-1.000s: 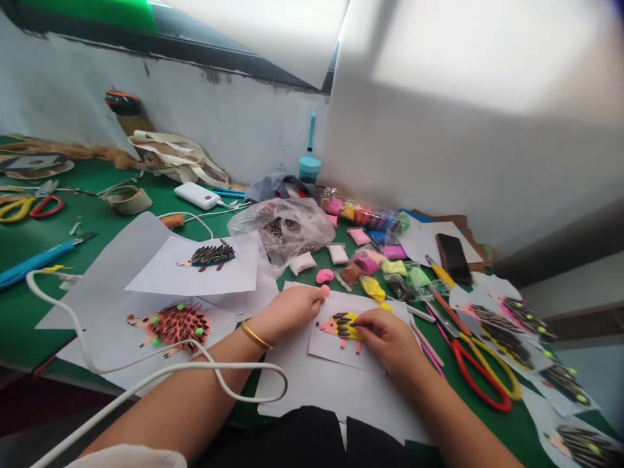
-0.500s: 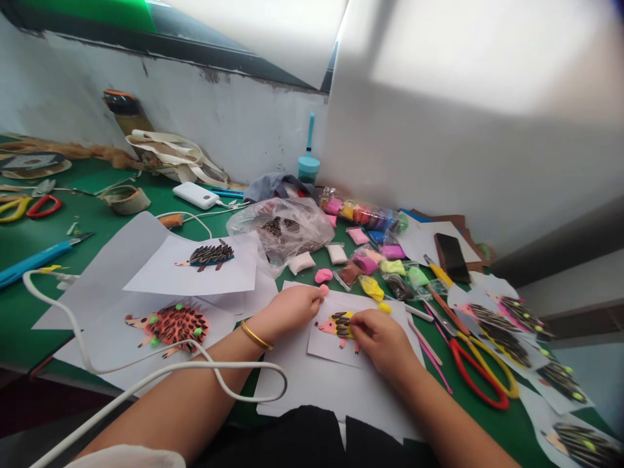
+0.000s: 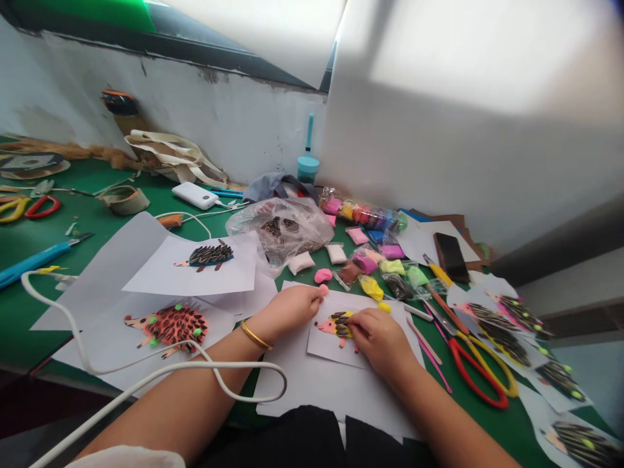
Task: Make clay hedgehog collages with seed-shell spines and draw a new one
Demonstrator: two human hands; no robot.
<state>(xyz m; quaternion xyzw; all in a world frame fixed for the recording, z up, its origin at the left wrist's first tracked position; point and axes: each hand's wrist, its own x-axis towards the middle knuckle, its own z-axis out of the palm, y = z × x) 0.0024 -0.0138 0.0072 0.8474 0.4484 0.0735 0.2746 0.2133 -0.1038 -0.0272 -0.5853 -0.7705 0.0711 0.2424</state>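
A small hedgehog picture (image 3: 338, 325) of yellow and pink clay, with dark seeds on its back, lies on a white card (image 3: 324, 349) over larger white sheets. My right hand (image 3: 379, 335) rests on its right part, fingertips pinched together at the seeds; whatever is between them is hidden. My left hand (image 3: 297, 309), with a gold bangle at the wrist, is closed with thumb and finger on a small pink clay piece (image 3: 323, 291) above the card's upper left. A pink clay lump (image 3: 322, 275) and a yellow one (image 3: 384, 307) lie close by.
Bagged clay (image 3: 370, 288) and a plastic bag of seeds (image 3: 283, 231) lie beyond the hands. Red-yellow scissors (image 3: 480, 367) and finished hedgehog cards (image 3: 560, 380) are at right. Larger hedgehog pictures (image 3: 170, 328) lie left. A white cable (image 3: 160, 372) loops over my left forearm.
My right hand has shifted very slightly left at the hedgehog's back. My left hand has hardly moved.
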